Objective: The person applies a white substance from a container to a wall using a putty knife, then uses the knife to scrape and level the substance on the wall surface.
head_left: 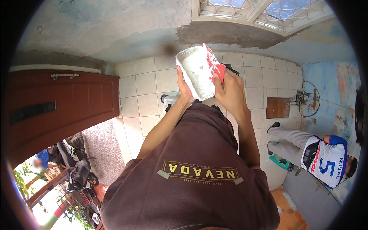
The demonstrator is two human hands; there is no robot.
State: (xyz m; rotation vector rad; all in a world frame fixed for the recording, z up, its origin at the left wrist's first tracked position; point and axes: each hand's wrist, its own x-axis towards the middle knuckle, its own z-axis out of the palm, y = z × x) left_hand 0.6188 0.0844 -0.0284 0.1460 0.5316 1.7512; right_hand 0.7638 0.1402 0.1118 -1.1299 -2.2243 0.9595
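Observation:
A shallow rectangular tub of thick white paste is held up in front of my chest, its open side toward me. My left hand grips it along the left wall and lower corner. At its right edge, a flat red piece, smeared with white and looking like a plastic scraper, is pinched in my right hand, thumb in front. The red piece touches the tub's rim. Most fingers of the right hand are hidden behind it. Something black shows just beyond those knuckles.
A patched wall with a grilled window rises ahead. On the left is a brown door; motorcycles stand outside. At right, another person faces a blue wall, near a green object, a brown board and a looped cable.

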